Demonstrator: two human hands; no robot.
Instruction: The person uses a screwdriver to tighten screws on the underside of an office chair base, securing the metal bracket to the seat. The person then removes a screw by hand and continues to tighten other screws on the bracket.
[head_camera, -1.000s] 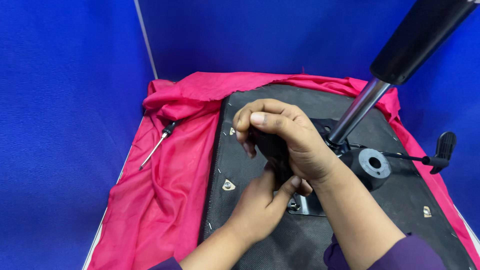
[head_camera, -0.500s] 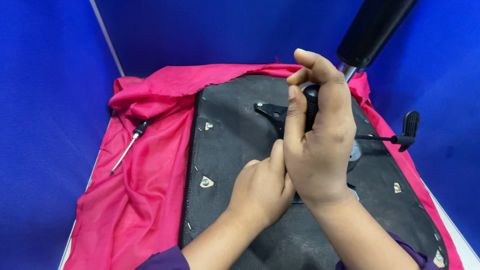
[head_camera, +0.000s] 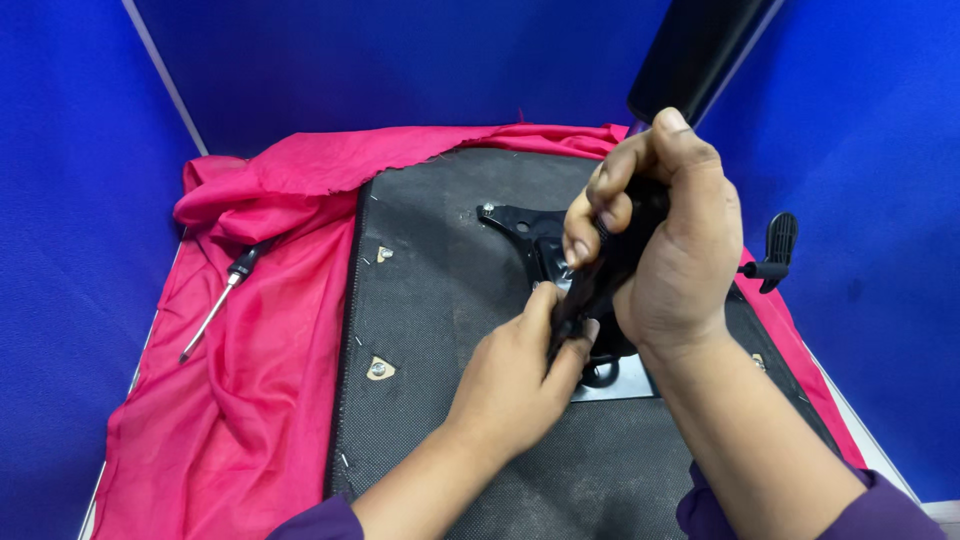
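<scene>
An upturned chair seat (head_camera: 450, 300) with a black fabric underside lies on a pink cloth (head_camera: 250, 350). A black metal mechanism plate (head_camera: 530, 230) is fixed at its middle, with a black gas cylinder (head_camera: 690, 50) rising toward the upper right. My right hand (head_camera: 660, 240) is closed around a black tool handle (head_camera: 600, 285) held upright over the plate. My left hand (head_camera: 515, 370) pinches the lower end of that tool where it meets the plate. The tool's tip is hidden by my fingers.
A screwdriver (head_camera: 215, 305) with a black handle lies on the pink cloth at the left. A black lever knob (head_camera: 778, 245) sticks out at the right of the seat. Blue partition walls (head_camera: 80, 200) enclose the work surface on three sides.
My right hand has lifted and turned on the tool handle, fingers now curled tighter. My left hand stays at the tool's lower end. The view has shifted slightly.
</scene>
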